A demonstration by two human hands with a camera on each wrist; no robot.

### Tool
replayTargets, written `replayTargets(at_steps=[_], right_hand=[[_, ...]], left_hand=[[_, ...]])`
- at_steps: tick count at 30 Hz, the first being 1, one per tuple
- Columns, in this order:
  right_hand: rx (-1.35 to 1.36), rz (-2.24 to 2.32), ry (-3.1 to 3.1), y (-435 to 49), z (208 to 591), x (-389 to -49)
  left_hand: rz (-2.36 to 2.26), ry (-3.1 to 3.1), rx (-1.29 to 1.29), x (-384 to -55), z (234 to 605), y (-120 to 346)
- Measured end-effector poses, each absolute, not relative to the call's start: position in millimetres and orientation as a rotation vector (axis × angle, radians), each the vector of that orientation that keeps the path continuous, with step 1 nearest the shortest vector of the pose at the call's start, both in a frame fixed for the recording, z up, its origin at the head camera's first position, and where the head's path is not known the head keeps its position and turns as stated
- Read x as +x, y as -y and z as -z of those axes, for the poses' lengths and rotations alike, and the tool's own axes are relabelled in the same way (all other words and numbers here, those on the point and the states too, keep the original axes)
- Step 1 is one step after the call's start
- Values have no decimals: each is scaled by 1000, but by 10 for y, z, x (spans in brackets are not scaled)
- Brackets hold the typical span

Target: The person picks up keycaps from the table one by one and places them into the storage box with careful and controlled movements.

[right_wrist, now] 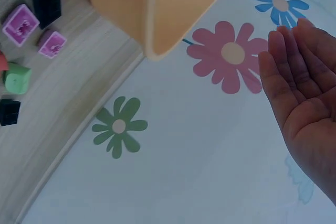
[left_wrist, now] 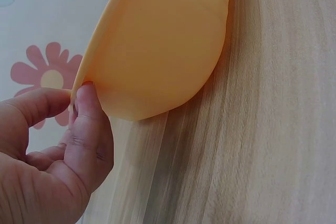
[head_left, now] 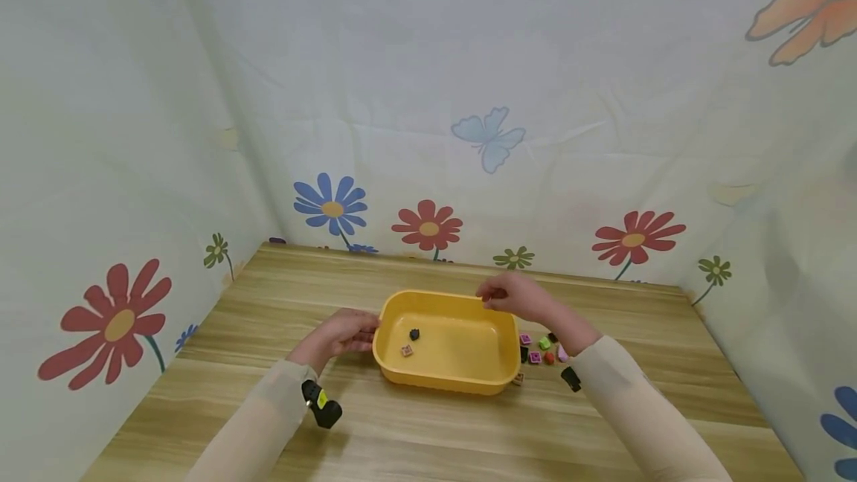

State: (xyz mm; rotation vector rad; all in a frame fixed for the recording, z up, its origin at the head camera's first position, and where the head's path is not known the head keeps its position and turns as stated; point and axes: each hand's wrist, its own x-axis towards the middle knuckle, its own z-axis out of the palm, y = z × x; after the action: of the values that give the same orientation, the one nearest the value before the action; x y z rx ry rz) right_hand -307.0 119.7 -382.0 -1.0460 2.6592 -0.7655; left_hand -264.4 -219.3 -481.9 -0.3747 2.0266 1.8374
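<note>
A shallow yellow plastic tub (head_left: 442,385) stands on the wooden table. My left hand (head_left: 348,330) is at its left end; in the left wrist view, the thumb and forefinger of that hand (left_wrist: 68,145) pinch the rim. Inside the tub lie a small black piece (head_left: 414,334) and a small tan piece (head_left: 407,350). Over the tub's back right corner hovers my right hand (head_left: 514,296). The right wrist view shows that hand (right_wrist: 307,87) with fingers together and lightly bent, nothing visible in them.
Right of the tub lie several small plastic pieces: a hollow pink square piece (right_wrist: 21,24), black ones, a green one (right_wrist: 17,79) and a red one (head_left: 550,357). A tan piece (head_left: 518,378) sits by the tub's front right corner. Flowered cloth (head_left: 375,132) walls the table's back and sides.
</note>
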Motion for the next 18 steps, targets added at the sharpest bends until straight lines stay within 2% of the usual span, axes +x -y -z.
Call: replayTargets(at_steps=[18], right_hand=[[-962, 978, -2686, -1687, 4049, -2903]], left_hand=[[-1846, -2010, -374, -2649, 4824, 2196]])
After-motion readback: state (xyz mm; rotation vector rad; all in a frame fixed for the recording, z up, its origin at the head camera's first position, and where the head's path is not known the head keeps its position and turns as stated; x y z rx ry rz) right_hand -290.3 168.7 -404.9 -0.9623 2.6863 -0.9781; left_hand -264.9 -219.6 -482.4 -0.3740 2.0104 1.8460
